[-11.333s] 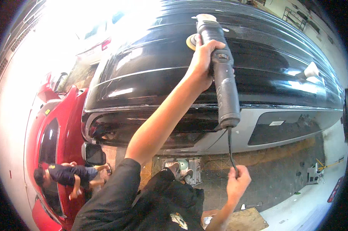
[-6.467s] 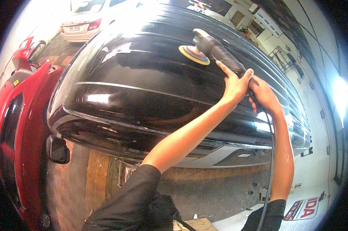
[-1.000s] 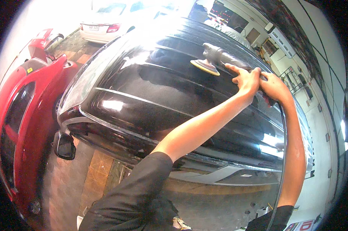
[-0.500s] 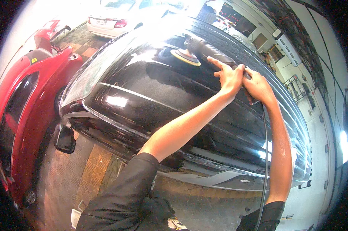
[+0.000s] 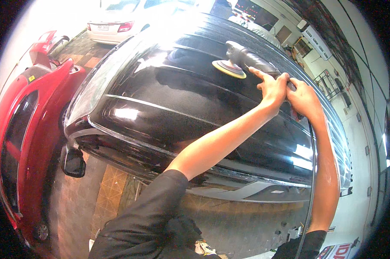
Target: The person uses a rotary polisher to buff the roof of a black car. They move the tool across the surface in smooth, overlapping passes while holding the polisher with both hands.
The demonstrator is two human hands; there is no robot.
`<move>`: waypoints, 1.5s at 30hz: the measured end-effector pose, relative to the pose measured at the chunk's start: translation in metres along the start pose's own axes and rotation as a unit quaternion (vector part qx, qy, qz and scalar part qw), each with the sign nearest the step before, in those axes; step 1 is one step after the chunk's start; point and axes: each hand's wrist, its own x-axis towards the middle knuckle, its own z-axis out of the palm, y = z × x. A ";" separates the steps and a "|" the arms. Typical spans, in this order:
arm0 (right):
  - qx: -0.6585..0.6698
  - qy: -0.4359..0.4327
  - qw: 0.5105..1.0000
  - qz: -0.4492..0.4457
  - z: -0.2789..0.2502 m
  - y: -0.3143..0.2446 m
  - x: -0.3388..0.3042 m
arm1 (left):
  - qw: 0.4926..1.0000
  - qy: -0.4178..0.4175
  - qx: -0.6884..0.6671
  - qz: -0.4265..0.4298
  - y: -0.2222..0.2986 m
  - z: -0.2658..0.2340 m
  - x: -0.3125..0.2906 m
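Both my arms reach over the glossy black car roof [image 5: 160, 125]. A dark car polisher [image 5: 257, 60] lies across it, its round yellow-edged pad [image 5: 230, 69] down at the roof's surface. My left hand [image 5: 270, 88] wraps the polisher's body, with the index finger stretched along it. Close beside it, my right hand [image 5: 305, 99] is closed round the rear end of the handle. From there a black power cord [image 5: 312, 181] hangs down along my right forearm. Pad and roof seem to touch, though the underside of the pad is hidden.
At the left a red car [image 5: 29, 129] is parked alongside, near the black car's side mirror [image 5: 74, 160]. A white car [image 5: 117, 26] stands beyond the windshield. Tiled floor [image 5: 111, 185] shows below the roof edge. Equipment lines the pale wall at the right.
Both hands have shifted the polisher to the right across the roof, and its pad has moved with it. My view has turned slightly too. The grip looks the same.
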 end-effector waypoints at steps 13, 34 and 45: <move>0.043 0.014 0.998 -0.042 0.029 -0.017 0.003 | 0.997 0.011 0.066 0.030 0.012 -0.042 -0.008; 0.008 0.011 0.999 0.050 0.001 0.040 -0.023 | 0.998 -0.062 -0.005 -0.022 -0.031 0.026 -0.019; 0.006 0.007 0.958 0.286 -0.015 0.118 -0.050 | 0.959 -0.207 -0.124 -0.151 -0.135 0.146 -0.011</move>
